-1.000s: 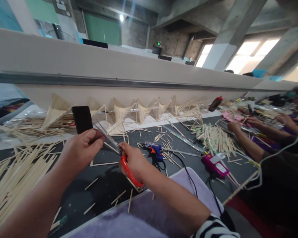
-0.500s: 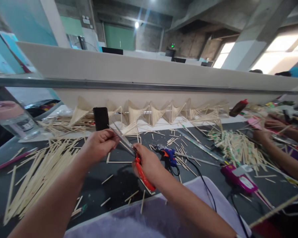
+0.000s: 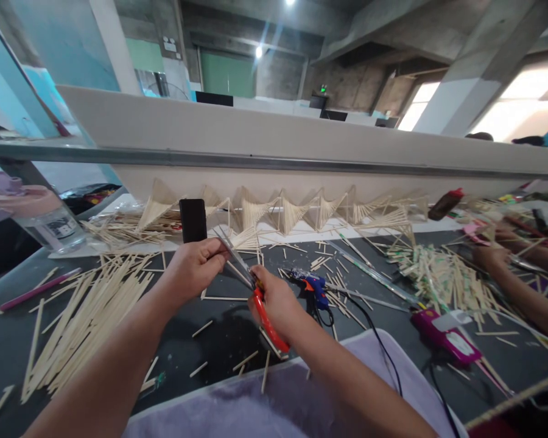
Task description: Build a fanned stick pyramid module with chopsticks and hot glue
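Observation:
My right hand is wrapped round the red handles of a pair of scissors. The metal blades point up and away to the left, toward my left hand. That hand is closed in a pinch right beside the blade tips. Whatever lies between its fingertips is hidden or too thin to make out. Below and in front of the hands, thin wooden sticks form an angled outline on the dark table. Behind them a row of twisted stick structures stands along the white partition.
A black phone stands upright behind my left hand. Loose sticks lie in a heap at left, near a bottle. Right of the scissors are a blue glue gun, a magenta device with cables and a co-worker's hands.
The view has shifted slightly, so the scene sits a little farther right and lower. Both hands and the scissors keep nearly the same pose. The co-worker's hands have moved a little.

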Available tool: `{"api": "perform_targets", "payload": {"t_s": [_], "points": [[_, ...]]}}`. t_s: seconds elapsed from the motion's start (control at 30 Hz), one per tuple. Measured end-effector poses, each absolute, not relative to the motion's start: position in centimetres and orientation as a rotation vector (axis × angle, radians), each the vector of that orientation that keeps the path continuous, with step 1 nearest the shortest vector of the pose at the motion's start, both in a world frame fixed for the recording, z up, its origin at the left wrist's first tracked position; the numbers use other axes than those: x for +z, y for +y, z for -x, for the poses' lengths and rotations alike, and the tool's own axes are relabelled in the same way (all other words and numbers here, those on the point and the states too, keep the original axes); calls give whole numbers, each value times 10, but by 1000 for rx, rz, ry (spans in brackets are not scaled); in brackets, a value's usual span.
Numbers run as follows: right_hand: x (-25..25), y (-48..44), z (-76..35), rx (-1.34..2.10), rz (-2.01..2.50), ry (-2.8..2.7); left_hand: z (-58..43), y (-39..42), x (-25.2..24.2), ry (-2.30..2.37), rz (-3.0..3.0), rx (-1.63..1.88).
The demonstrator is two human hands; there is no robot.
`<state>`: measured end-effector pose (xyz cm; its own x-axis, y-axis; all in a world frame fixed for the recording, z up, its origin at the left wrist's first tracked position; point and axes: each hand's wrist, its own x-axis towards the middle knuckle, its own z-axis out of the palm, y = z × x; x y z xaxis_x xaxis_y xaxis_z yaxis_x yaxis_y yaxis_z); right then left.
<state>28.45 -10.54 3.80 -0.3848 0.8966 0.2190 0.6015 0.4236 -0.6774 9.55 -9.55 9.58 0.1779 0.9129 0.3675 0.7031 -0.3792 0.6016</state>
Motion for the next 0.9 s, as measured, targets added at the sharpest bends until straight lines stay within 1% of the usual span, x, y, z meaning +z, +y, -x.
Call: {"api": "perform_targets", "payload": {"t_s": [0.17,0.3,0.43,0.63,0.83,0.9], "points": [[45,-108,-286,598,1254,-2156,-96,-95,94,1484,-1928,1061],[47,-110,-287,607,1257,-2174,-95,-94,96,1361,-1660,1024],[48,-111,-286,615,1260,-2185,-89,-90,96,1247,-1560,973],[39,-108,-284,691,1311,-2152,-88,-86,92,1276,-1588,892],[37,-103,-284,687,1317,-2133,-97,-89,89,1489,-1918,1048],[42,-104,-285,661,1285,-2159,-96,-88,86,1489,-1930,1083]]}}
